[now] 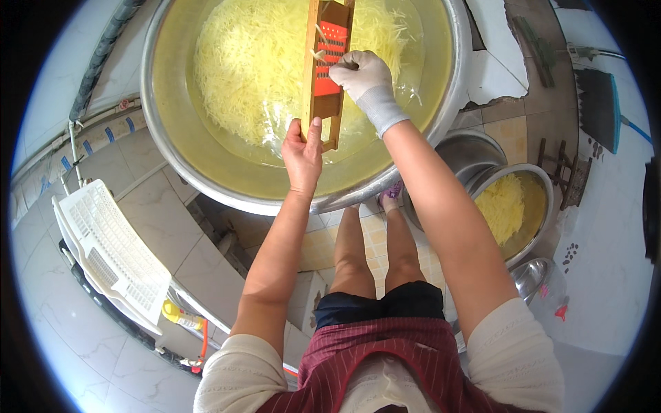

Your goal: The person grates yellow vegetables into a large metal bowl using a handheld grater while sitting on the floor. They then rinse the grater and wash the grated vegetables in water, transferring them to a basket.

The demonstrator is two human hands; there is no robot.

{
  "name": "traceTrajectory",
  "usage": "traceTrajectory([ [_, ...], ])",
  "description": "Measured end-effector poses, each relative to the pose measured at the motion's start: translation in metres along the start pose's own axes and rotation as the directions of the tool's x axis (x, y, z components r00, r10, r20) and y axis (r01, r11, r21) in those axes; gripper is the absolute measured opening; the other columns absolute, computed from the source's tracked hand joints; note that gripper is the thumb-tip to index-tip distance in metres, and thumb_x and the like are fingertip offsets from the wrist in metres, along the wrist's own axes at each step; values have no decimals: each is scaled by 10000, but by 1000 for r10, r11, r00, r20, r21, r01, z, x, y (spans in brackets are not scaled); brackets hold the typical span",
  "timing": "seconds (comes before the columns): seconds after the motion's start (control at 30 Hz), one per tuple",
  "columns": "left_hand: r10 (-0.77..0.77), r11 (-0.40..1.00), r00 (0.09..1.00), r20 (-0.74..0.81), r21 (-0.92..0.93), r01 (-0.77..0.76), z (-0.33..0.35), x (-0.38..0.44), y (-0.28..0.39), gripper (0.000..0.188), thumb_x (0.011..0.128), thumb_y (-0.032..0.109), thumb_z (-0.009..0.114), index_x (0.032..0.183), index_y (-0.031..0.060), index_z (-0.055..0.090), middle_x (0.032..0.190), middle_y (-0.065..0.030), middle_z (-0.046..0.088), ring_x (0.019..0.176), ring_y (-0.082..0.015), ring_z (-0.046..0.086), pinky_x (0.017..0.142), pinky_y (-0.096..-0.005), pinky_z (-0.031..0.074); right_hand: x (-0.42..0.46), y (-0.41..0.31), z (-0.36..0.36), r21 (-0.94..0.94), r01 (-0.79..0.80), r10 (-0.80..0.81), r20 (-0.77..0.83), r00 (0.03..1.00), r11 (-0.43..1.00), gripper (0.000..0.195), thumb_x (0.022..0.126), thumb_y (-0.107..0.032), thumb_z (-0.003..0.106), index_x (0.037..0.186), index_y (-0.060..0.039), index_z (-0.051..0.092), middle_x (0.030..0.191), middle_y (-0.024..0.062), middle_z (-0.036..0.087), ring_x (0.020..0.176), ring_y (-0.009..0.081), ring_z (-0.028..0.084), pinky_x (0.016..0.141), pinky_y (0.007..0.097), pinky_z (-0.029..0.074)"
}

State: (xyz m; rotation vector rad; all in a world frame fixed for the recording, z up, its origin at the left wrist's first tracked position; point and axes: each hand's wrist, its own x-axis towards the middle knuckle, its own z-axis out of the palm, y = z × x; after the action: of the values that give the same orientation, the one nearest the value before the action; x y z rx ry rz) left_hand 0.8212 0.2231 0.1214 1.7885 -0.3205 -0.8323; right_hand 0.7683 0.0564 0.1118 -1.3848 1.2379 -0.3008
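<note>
My bare left hand (303, 155) grips the lower end of a wooden-framed grater (310, 77) with a red slotted plate (328, 85). The grater is held over a large metal basin (173, 170). On the plate cling a few pale shreds (318, 54). My right hand (364, 77), in a whitish knit glove, is curled beside the plate's right edge; whether anything is inside the fingers is hidden. Beneath the grater, a heap of pale yellow shreds (248, 67), possibly potato, lies in yellowish water (351, 147).
Right of my legs, a smaller metal bowl (542, 206) holds more yellow shreds (503, 206), beside another metal pot (472, 147). A small wooden stool (560, 173) stands near them. White plastic baskets (113, 248) and a yellow bottle (181, 315) are at left.
</note>
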Motion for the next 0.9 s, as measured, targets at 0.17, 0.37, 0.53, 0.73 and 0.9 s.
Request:
traceTrajectory([
  [0.17, -55, 977, 998, -16, -207, 50, -7, 1, 0, 280, 947, 259, 618, 768, 75, 505, 556, 39, 451, 493, -40, 408, 475, -213, 355, -26, 8, -19, -404, 130, -44, 216, 975, 905, 168, 727, -201, 706, 764, -40, 677, 675, 19, 620, 650, 97, 601, 630, 256, 481],
  [0.37, -58, 988, 998, -3, -145, 57, -3, -13, 0, 274, 946, 246, 620, 771, 69, 505, 577, 41, 452, 498, -37, 402, 478, -211, 356, -31, 1, -12, -17, 63, -65, -94, 993, 998, 235, 747, -295, 695, 837, -80, 730, 795, 95, 696, 701, 192, 665, 701, 301, 518],
  [0.53, 42, 998, 999, -27, 52, -41, 3, -25, -8, 313, 947, 266, 619, 773, 39, 490, 611, 41, 447, 584, -32, 378, 503, -209, 339, -27, 2, 1, 354, -173, 212, -76, 974, 919, 220, 747, -178, 741, 860, 10, 718, 745, 65, 686, 610, 116, 600, 569, 236, 465],
  [0.73, 52, 999, 995, -82, 0, -52, 7, -36, -4, 314, 952, 263, 610, 764, 44, 487, 607, 39, 449, 561, -34, 385, 508, -216, 367, -29, -7, 13, 572, -391, 400, 117, 909, 721, 156, 736, -133, 747, 775, 0, 675, 682, 43, 624, 562, 98, 526, 506, 237, 407],
  [0.9, -56, 965, 997, -45, -258, 43, 2, -27, 6, 272, 955, 237, 604, 773, 71, 489, 598, 43, 442, 502, -39, 388, 503, -235, 430, -39, 19, -7, -79, -41, 53, 160, 986, 996, 215, 754, -193, 719, 795, 9, 660, 715, 52, 647, 638, 113, 562, 603, 254, 468],
])
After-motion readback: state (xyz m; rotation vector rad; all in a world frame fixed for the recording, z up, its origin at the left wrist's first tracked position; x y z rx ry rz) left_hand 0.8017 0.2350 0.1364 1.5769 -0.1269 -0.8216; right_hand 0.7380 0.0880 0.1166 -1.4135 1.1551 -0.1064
